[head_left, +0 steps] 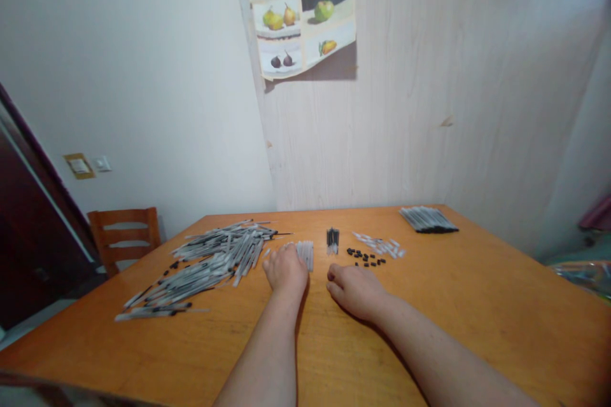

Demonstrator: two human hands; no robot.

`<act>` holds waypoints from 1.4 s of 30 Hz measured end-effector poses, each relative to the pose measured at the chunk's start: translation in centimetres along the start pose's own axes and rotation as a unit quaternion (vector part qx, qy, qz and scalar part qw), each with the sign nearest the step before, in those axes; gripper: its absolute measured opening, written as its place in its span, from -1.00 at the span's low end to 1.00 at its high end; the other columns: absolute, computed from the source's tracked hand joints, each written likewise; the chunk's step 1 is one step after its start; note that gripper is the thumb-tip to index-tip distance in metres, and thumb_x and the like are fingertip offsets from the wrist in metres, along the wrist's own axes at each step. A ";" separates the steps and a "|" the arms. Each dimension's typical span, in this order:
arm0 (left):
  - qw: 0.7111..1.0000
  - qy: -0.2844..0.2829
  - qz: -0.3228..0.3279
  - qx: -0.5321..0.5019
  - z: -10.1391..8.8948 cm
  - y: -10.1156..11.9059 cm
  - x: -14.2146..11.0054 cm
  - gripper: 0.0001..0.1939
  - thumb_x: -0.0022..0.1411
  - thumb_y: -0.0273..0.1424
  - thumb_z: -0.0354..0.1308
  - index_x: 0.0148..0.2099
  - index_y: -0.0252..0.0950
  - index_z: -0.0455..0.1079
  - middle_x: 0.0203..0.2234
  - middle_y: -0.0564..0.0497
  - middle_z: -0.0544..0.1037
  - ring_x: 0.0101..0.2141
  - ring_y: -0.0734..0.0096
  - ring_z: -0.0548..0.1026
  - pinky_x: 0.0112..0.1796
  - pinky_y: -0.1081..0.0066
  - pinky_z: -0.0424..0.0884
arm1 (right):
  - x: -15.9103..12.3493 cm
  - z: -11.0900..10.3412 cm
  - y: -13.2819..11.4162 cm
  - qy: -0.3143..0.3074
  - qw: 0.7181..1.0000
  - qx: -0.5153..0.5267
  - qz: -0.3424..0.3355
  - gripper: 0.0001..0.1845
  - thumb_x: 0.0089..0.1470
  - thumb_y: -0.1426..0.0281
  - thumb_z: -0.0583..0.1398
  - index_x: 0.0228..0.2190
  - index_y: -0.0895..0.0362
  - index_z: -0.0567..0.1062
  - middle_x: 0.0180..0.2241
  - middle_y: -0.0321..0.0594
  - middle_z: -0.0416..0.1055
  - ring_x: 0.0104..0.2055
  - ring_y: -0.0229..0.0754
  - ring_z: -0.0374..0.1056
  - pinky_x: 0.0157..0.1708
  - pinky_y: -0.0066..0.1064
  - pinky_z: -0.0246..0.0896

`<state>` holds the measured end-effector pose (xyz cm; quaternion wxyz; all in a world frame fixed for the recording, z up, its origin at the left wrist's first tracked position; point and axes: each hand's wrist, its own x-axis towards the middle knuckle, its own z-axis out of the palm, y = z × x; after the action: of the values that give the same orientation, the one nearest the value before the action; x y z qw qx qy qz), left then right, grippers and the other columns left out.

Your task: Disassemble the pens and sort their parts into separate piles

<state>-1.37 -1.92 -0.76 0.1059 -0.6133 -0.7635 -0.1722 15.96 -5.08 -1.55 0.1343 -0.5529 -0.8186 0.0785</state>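
The left hand (287, 268) is set down at the near left end of a row of clear tubes (308, 254), which lie side by side on the wooden bench (477, 311). Its fingers are partly hidden behind the back of the hand, so I cannot tell whether they grip a tube or merely touch the row. The right hand (356, 290) rests just to the right, its fingers curled in and narrow; whether anything small sits inside the curl cannot be made out.

Just beyond the right hand lie scattered black caps (366, 258), with a loose group of whitish, see-through pieces (382, 246) behind them. Between the two hands, farther back, stands out a small, neat set of dark, pale-ended sticks (333, 240) (probably pen tips, though the blur makes that uncertain).

On the left of the bench spreads a big, untidy heap of pen-like sticks (219, 264), clear and grey with dark parts. Near the far right corner, well apart from both hands, a tidy row of similar black-ended sticks (427, 219) lies flat.
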 end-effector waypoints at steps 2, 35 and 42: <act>1.000 0.000 -0.003 -0.003 -0.1 0.1 -0.1 -0.72 0.25 -0.36 0.00 -0.08 -0.23 0.47 -0.11 -0.19 0.55 -0.02 0.01 0.42 -0.06 0.09 0.23 | 0.0 0.0 0.0 -0.001 1.000 -0.001 0.000 -0.69 0.16 0.24 0.07 -0.17 0.07 0.51 -0.24 -0.07 0.56 -0.20 -0.02 0.45 -0.30 -0.32 0.09; 0.991 0.048 -0.119 -0.023 -2.0 -8.9 2.4 -0.72 0.27 -0.24 -0.03 -0.13 -0.17 0.46 -0.12 -0.14 0.56 -0.05 0.01 0.44 -0.07 0.03 0.25 | -0.1 0.0 0.3 -0.017 1.000 0.007 -0.013 -0.70 0.21 0.24 0.04 -0.23 0.12 0.49 -0.30 -0.08 0.53 -0.23 -0.06 0.42 -0.33 -0.35 0.00; 0.985 0.058 -0.160 0.010 -2.0 -12.5 3.6 -0.68 0.23 -0.29 -0.02 -0.05 -0.22 0.44 -0.03 -0.21 0.51 0.02 -0.03 0.38 -0.04 0.00 0.24 | 0.1 0.7 0.8 -0.023 1.000 0.012 -0.018 -0.73 0.20 0.25 0.05 -0.23 0.11 0.48 -0.30 -0.08 0.52 -0.22 -0.05 0.43 -0.30 -0.35 0.04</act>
<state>-14.39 -1.83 0.74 0.1271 -0.4711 -0.8460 -0.2149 16.41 -4.64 -2.37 0.1234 -0.5349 -0.8301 0.0981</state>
